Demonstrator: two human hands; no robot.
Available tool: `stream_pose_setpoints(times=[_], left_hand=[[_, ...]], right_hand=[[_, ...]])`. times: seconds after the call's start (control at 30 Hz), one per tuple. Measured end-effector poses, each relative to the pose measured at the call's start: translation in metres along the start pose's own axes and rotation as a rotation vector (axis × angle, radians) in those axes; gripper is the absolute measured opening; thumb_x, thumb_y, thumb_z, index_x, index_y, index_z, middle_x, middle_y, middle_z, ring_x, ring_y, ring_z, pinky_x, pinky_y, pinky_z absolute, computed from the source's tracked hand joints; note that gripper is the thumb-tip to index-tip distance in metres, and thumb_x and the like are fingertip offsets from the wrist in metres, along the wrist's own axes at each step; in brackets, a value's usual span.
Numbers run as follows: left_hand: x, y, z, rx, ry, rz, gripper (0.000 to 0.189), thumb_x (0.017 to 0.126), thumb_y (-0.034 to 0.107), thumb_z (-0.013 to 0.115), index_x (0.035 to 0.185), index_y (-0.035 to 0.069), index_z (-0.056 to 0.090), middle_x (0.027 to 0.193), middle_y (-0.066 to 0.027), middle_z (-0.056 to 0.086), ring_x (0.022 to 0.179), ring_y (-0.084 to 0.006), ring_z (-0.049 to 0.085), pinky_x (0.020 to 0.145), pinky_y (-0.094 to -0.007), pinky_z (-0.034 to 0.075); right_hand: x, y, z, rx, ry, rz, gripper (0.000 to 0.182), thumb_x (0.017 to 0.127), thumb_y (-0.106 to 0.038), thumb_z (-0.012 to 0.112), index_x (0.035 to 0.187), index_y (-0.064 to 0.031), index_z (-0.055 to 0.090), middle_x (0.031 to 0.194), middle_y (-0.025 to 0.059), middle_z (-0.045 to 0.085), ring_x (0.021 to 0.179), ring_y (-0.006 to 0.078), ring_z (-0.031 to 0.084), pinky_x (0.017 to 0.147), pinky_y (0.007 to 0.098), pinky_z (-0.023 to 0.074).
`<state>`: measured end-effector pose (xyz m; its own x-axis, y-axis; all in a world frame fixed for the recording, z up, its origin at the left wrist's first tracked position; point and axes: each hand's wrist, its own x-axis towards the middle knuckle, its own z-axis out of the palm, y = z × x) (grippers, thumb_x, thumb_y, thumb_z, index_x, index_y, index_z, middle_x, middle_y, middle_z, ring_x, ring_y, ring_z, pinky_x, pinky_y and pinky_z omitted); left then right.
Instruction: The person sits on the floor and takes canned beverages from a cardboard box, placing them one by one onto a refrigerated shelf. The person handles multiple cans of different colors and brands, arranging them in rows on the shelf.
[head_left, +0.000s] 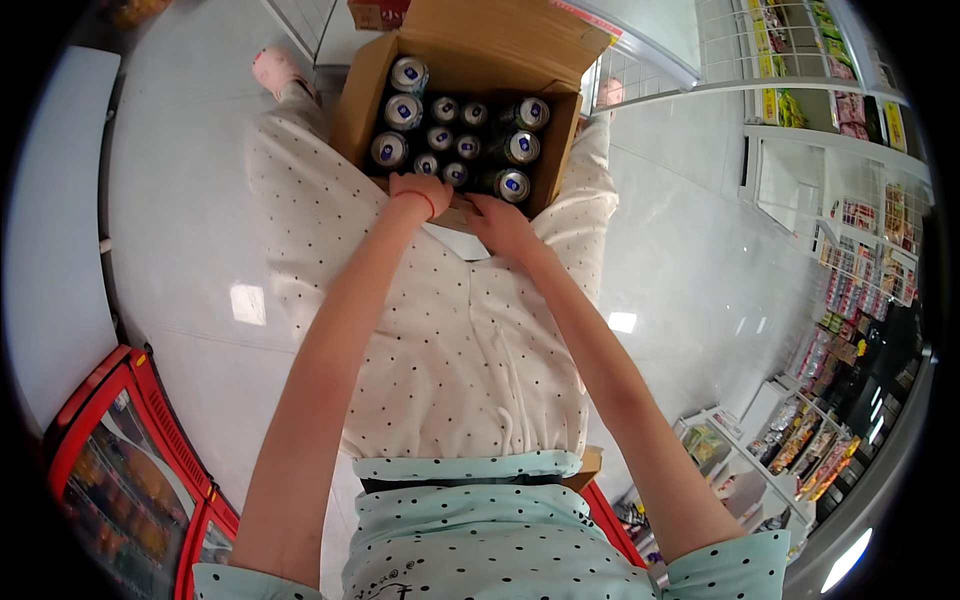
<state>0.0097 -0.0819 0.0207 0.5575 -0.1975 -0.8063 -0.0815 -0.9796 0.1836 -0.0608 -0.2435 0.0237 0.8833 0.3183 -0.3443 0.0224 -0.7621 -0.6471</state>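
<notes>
An open cardboard box (559, 157) stands between my legs with several drink cans in it, tops up. Wider cans (403, 111) line the left side and more wide cans (523, 147) line the right side. Slim cans (439, 138) with blue pull tabs fill the middle. My left hand (421, 193) grips the box's near edge, its fingertips curled over the rim close to the nearest slim cans. Beside it, my right hand (501, 222) holds the near flap (454, 217), its thumb and fingers on the cardboard. Their undersides are hidden.
White wire-fronted shelving (652, 60) stands close behind the box at right. A red-framed glass-door cooler (127, 480) is at lower left. Snack racks (810, 442) line the right. Pale tiled floor (675, 225) lies around my legs. A red carton (375, 13) sits beyond the box.
</notes>
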Motion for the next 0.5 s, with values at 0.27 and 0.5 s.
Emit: stream_pose_setpoints(times=[0.27, 0.5], left_hand=[[-0.004, -0.007, 0.018, 0.029, 0.253, 0.053, 0.049, 0.094, 0.040, 0.036, 0.100, 0.005, 0.069, 0.109, -0.0153, 0.065, 0.108, -0.0323, 0.056, 0.098, -0.0463, 0.035], [-0.004, -0.017, 0.019, -0.056, 0.297, 0.106, 0.043, 0.090, 0.038, 0.041, 0.092, 0.005, 0.069, 0.100, -0.0172, 0.067, 0.095, -0.0329, 0.064, 0.090, -0.0499, 0.044]], right_hand=[[-0.013, 0.012, 0.008, -0.008, 0.164, 0.104, 0.036, 0.071, -0.011, 0.061, 0.106, -0.0033, 0.060, 0.106, 0.0151, 0.062, 0.094, 0.0352, 0.060, 0.082, 0.0428, 0.0490], [-0.013, 0.001, -0.016, 0.001, 0.804, 0.146, 0.052, 0.064, 0.004, 0.058, 0.115, -0.0022, 0.055, 0.129, 0.0183, 0.047, 0.119, 0.0385, 0.044, 0.099, 0.0450, 0.0381]])
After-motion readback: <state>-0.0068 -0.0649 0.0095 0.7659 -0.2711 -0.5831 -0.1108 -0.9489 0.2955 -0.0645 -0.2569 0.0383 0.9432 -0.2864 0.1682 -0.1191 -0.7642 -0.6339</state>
